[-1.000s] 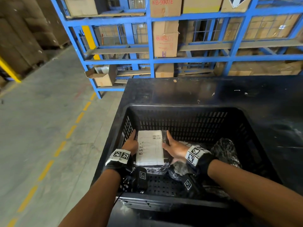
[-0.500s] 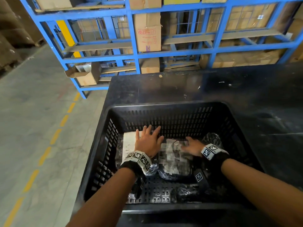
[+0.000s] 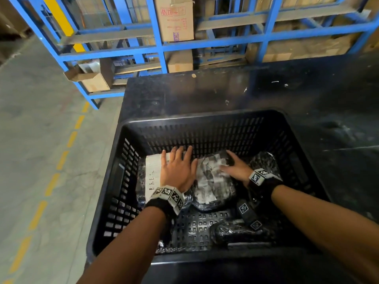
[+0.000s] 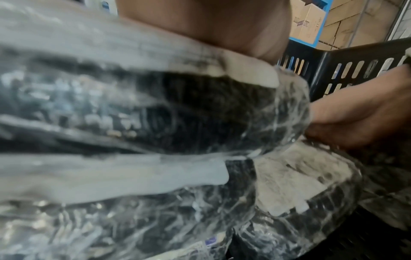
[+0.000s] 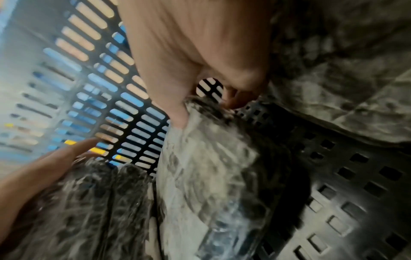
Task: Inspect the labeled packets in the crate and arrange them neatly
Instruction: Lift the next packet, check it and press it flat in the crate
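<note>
A black slatted crate point(image 3: 205, 116) stands on a black table and holds several plastic-wrapped dark packets. My left hand point(image 3: 176, 160) lies flat with fingers spread on the packet with the white label point(image 3: 153, 171) at the crate's back left. Beside it on the right lies a packet with a crumpled label point(image 3: 211, 185). My right hand point(image 3: 231, 165) grips its far end; the right wrist view shows thumb and fingers point(image 5: 177, 119) pinching that end. In the left wrist view my palm point(image 4: 211, 22) presses on the packet point(image 4: 155, 105).
Another wrapped packet point(image 3: 264, 160) leans at the crate's back right and one point(image 3: 231, 232) lies at the front. Bare table point(image 3: 205, 93) stretches beyond the crate. Blue shelving point(image 3: 160, 48) with cardboard boxes stands behind; open floor with a yellow dashed line is on the left.
A second ago both hands held the white-labelled packet up between them. It now lies at the back left under my left hand, and my right hand has gone to the neighbouring packet.
</note>
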